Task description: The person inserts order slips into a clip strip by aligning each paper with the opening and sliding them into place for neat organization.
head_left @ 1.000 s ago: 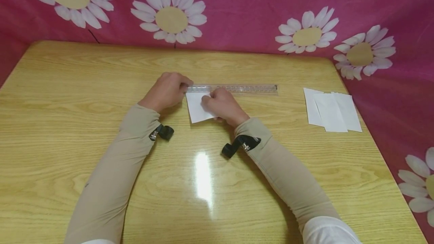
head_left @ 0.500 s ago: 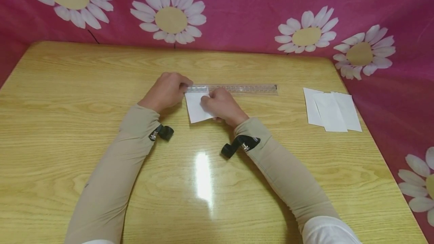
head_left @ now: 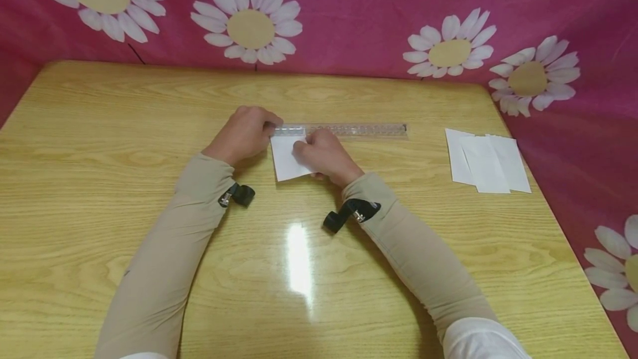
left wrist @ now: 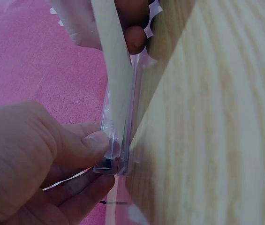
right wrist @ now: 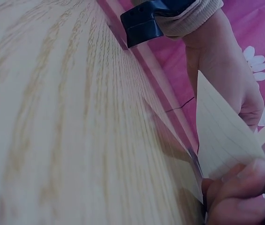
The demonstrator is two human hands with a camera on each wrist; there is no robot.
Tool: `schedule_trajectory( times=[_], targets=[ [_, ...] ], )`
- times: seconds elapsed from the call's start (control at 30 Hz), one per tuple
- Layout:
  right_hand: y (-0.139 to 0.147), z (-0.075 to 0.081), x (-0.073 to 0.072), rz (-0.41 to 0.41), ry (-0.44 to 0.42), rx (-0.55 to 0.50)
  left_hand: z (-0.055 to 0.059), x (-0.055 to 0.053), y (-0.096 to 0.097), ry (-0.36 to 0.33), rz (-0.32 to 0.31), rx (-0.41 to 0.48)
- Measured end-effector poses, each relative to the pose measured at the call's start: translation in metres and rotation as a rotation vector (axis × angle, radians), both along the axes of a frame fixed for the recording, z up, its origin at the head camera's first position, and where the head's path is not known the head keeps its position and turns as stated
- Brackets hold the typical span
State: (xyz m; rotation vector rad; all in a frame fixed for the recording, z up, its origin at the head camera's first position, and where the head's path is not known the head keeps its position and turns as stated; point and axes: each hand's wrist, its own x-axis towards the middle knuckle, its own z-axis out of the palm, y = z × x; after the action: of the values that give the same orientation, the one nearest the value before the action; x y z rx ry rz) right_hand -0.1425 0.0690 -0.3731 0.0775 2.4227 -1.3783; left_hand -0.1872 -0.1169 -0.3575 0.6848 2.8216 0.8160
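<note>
In the head view a long, narrow strip of clear plastic point(head_left: 354, 130) with a raised row of bumps lies across the table. My left hand point(head_left: 247, 132) pinches its left end; the left wrist view shows thumb and fingers on the strip's end point(left wrist: 105, 163). A white sheet of paper point(head_left: 285, 160) has its upper edge at the strip, and the left wrist view shows it reaching into the strip. My right hand point(head_left: 326, 155) grips the paper's right part, thumb on top; those fingers also hold the paper point(right wrist: 223, 136) in the right wrist view.
Several white paper pieces point(head_left: 485, 164) lie overlapping near the table's right edge. The wooden table point(head_left: 379, 292) meets a pink cloth with daisies point(head_left: 349, 21) behind and at the right. A black wrist mount point(head_left: 351, 215) sticks out from the right sleeve.
My right hand and the paper have slid slightly left along the plastic strip. My left hand stays on the strip's end.
</note>
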Motion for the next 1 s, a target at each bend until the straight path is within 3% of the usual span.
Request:
schedule_trajectory(
  times=[0.23,0.5,1.0],
  targets=[
    [-0.0011,0.0005,0.0010,0.009,0.008,-0.017,0.0000,-0.0001,-0.0001,-0.006,0.002,0.005],
    [-0.0027,0.0016,0.0005,0.011,-0.014,0.032,-0.0017,-0.0017,-0.0005,-0.007,0.002,0.008],
    [0.0000,0.0018,0.0017,0.050,-0.017,-0.003,-0.0021,-0.0012,-0.0006,-0.018,0.006,0.008]
  ],
)
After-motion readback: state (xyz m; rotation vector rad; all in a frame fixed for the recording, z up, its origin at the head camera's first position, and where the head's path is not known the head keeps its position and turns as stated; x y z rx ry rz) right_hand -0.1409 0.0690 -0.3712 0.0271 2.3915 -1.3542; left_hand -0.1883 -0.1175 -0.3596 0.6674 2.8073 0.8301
